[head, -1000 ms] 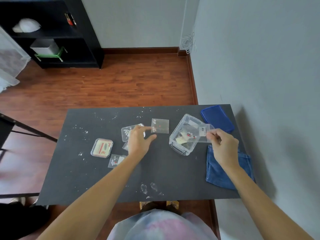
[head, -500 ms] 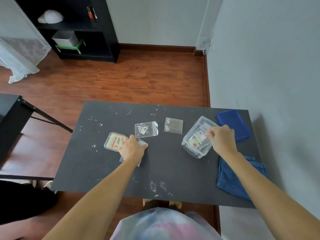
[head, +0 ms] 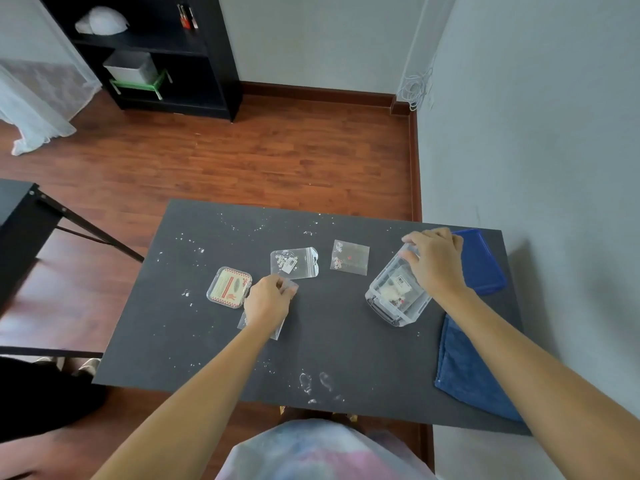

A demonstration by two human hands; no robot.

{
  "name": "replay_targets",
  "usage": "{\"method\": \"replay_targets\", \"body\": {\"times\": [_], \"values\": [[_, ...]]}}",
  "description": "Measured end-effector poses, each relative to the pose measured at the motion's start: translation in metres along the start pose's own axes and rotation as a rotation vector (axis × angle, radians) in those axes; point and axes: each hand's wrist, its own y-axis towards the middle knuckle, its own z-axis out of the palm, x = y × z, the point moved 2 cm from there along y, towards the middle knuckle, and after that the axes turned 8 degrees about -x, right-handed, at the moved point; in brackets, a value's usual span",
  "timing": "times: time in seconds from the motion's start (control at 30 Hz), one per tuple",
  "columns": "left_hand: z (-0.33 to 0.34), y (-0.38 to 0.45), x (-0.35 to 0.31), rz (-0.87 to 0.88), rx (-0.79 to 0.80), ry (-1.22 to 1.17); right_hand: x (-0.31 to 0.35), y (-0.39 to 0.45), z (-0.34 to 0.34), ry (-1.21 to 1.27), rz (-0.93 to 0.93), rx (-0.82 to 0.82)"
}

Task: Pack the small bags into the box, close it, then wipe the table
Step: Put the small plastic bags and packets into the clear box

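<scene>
Two hands at a black table, one on a clear box and one on a little bag.

The box (head: 396,294) is see-through plastic, a rounded rectangle, right of the middle, with small bags lying inside. The right hand (head: 437,263) rests on its far rim with fingers curled over the edge. The left hand (head: 268,301) pinches a thin, shiny plastic bag (head: 261,323) that is mostly hidden under it. Two more flat bags lie loose higher up: one with a zip top (head: 294,263) and one square one (head: 349,257). One small clear case (head: 229,287) with a red and cream card sits just left of the left hand. The smooth blue lid (head: 483,261) lies behind the right hand. One soft blue cloth (head: 464,368) hangs over the right edge of the table (head: 346,341), which has white specks on it.
</scene>
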Motion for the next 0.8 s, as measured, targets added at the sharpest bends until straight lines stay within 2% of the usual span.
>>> {"method": "replay_targets", "body": {"times": [0.13,0.27,0.33,0.43,0.63,0.8], "values": [[-0.010,-0.001,-0.007,0.062,-0.033,-0.185,0.031,0.031,0.017,0.001,-0.137,0.147],[-0.017,-0.007,-0.012,0.097,-0.001,-0.285,0.062,0.056,0.047,-0.254,-0.248,0.431],[-0.020,-0.010,-0.012,0.103,0.010,-0.299,0.070,0.061,0.062,-0.363,-0.274,0.517],[-0.025,-0.014,-0.009,0.056,0.030,-0.330,0.075,0.063,0.081,-0.410,-0.274,0.561],[-0.033,-0.021,-0.010,-0.014,0.053,-0.407,0.072,0.070,0.090,-0.344,-0.230,0.618],[-0.022,-0.027,-0.033,0.053,0.051,-0.399,0.060,0.070,0.070,0.029,-0.119,0.540]]}}
